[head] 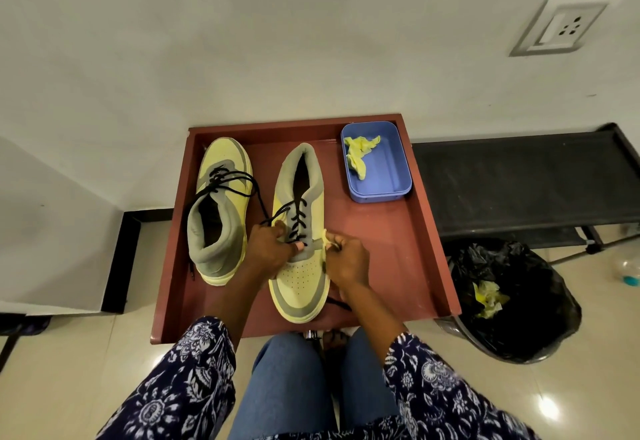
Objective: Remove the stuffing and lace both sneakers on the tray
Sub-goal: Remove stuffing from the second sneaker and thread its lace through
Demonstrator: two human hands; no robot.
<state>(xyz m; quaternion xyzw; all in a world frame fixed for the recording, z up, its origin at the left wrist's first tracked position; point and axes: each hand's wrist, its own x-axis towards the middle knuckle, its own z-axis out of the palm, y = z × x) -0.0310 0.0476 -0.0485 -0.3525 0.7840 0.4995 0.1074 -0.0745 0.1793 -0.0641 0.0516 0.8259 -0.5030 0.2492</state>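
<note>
I see a shallow reddish-brown tray (398, 249) with raised square walls, and both sneakers lie on its smooth floor. The right-hand sneaker (300, 276), pale yellow with grey suede-like panels and a perforated toe, points toward me. My left hand (268, 247) curls over its grey tongue area, the grip closed on the black lace (298, 219) at the lowest eyelets, thumb pressed on the upper. My right hand (346, 259) sits against the shoe's outer edge, fingers curled tight and pinching something at the eyelet row; I cannot tell whether it is the lace end or a scrap of yellow paper. The other sneaker (220, 211) lies just beside it, toe away from me, its round black cord loosely threaded and looping out over the tray. A rounded blue plastic tub (391, 179) in the far right corner holds crumpled yellow paper stuffing (360, 155). More crumpled yellow paper (488, 297) sits in a glossy black bin bag (512, 301) on the floor.
</note>
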